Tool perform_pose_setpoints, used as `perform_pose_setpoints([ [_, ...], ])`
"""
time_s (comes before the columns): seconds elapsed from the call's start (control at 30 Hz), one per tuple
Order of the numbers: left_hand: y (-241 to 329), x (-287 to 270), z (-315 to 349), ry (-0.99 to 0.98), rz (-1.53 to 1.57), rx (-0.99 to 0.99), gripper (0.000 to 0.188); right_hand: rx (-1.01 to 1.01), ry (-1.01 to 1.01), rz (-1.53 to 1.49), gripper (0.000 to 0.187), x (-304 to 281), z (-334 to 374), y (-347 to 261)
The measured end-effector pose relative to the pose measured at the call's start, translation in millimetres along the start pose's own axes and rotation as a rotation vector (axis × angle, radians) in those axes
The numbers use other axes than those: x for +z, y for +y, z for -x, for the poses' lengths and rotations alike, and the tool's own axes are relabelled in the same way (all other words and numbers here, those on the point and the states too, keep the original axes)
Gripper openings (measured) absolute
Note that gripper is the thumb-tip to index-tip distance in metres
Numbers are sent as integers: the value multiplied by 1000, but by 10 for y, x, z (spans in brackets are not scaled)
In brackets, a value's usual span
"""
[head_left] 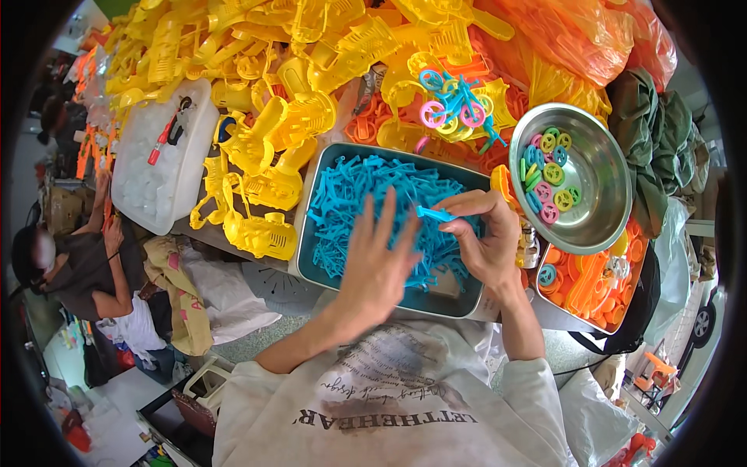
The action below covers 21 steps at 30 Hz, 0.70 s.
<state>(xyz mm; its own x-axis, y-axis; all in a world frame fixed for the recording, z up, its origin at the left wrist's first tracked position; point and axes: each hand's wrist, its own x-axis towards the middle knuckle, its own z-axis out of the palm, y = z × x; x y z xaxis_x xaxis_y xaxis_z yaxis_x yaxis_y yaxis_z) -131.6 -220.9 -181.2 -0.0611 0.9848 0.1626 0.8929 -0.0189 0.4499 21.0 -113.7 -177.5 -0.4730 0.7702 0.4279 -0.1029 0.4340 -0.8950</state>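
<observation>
Between the thumb and fingers of my right hand point(492, 237) is a small blue plastic part point(433, 213), held over the right half of a metal tray point(459, 302). A tangled heap of thin blue plastic parts point(342, 204) fills most of that tray. My left hand point(372, 272), slightly blurred, hovers over or touches the heap with its fingers spread. Nothing shows in its grasp. Beyond the tray's back right corner, several small toy bicycles point(459, 101) with coloured wheels lie piled together.
A steel bowl point(615, 206) at the right holds small coloured wheels point(554, 173). Below it stands a box of orange parts point(591, 292). Yellow plastic pieces point(264, 140) are heaped behind and left, beside a white tub point(144, 183). At far left, another person point(85, 268) works.
</observation>
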Motion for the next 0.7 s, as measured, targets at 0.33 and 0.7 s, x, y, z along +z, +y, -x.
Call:
perform_pose_setpoints([
  [0.33, -404, -246, -124, 281, 167, -165, 24, 10, 26, 198, 19, -38, -23, 51],
  [0.7, -377, -189, -229, -7, 249, -57, 30, 37, 64, 336, 21, -28, -36, 73],
])
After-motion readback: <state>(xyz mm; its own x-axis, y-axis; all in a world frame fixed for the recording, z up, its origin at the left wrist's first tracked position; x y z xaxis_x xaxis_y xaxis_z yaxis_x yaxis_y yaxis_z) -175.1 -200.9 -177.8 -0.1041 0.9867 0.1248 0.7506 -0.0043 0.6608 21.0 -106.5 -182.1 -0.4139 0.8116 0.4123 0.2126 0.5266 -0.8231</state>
